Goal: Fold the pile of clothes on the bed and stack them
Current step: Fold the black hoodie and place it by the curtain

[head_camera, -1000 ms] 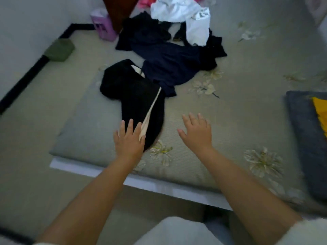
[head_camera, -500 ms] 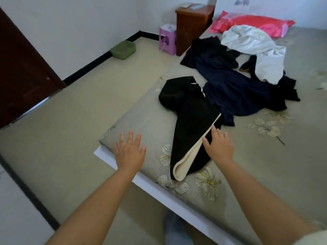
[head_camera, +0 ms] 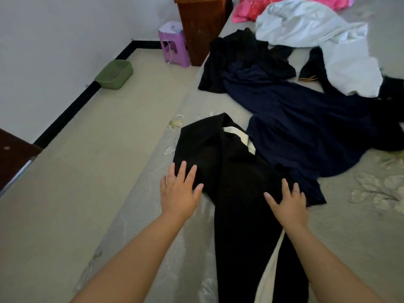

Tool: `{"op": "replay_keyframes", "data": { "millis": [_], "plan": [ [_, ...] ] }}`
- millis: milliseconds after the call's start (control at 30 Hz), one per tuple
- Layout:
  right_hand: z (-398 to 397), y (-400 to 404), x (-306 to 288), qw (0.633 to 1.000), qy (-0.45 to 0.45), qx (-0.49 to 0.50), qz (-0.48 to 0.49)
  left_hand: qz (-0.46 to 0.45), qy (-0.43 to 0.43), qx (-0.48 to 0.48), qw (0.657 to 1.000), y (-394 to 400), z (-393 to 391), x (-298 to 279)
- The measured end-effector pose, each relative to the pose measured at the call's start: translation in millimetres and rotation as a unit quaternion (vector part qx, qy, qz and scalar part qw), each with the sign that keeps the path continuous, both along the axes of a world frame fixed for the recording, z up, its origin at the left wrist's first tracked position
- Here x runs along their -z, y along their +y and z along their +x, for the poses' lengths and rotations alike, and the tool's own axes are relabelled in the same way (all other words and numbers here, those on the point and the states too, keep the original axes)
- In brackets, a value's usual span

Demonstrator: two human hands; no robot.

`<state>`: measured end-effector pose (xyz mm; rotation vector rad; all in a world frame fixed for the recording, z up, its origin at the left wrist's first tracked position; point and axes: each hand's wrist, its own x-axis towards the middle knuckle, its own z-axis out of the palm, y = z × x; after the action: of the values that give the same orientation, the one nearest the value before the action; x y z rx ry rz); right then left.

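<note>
A long black garment [head_camera: 238, 193] with a cream lining lies stretched along the left edge of the bed [head_camera: 341, 237]. My left hand [head_camera: 178, 191] lies flat with spread fingers, its fingertips on the garment's left edge. My right hand [head_camera: 286, 203] rests flat on the garment's right side, fingers straight. Behind it lies a pile: a navy garment [head_camera: 306, 127], a black garment [head_camera: 236, 55] and a white garment [head_camera: 323, 38].
A pink pillow [head_camera: 253, 9] lies at the bed's head. Beside the bed stand a brown nightstand [head_camera: 199, 25] and a purple stool [head_camera: 173, 43]. A green basin [head_camera: 114, 74] sits on the floor by the wall. A dark door [head_camera: 13, 156] is at the left.
Both hands moved up the black garment toward its far end and now lie flat on it; half a second ago my left hand was on the bare mattress.
</note>
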<state>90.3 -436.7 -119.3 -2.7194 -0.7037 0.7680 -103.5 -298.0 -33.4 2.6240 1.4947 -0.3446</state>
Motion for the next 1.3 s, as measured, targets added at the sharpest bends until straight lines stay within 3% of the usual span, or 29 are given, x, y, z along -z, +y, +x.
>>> {"op": "replay_keyframes", "data": {
  "millis": [133, 267, 467, 667, 833, 1000, 1100, 1233, 1300],
  "plan": [
    [4, 18, 41, 1.0, 0.012, 0.022, -0.008, 0.006, -0.041, 0.1, 0.994, 28, 64, 31],
    [4, 9, 65, 0.993, -0.019, 0.062, 0.099, -0.044, -0.071, 0.173, 0.981, 32, 123, 56],
    [5, 4, 72, 0.989, -0.007, 0.063, 0.134, -0.063, -0.051, 0.188, 0.979, 29, 155, 84],
    [2, -6, 72, 0.978, -0.016, 0.105, 0.18, -0.021, -0.009, 0.18, 0.983, 33, 160, 93],
    [-16, -20, 64, 0.99, 0.003, 0.104, 0.094, -0.028, -0.07, 0.168, 0.983, 24, 132, 92],
    [-43, -32, 38, 0.975, 0.05, 0.14, 0.163, -0.004, -0.129, 0.137, 0.982, 19, 88, 79],
    [-67, -33, 19, 0.969, -0.02, 0.124, 0.212, 0.019, -0.163, 0.125, 0.979, 21, 45, 68],
    [-120, -14, -13, 0.938, -0.172, 0.022, 0.302, 0.051, -0.22, 0.12, 0.967, 37, -38, 41],
    [-159, -3, -30, 0.929, -0.211, -0.021, 0.304, 0.073, -0.208, 0.155, 0.963, 52, -90, 29]
  ]
}}
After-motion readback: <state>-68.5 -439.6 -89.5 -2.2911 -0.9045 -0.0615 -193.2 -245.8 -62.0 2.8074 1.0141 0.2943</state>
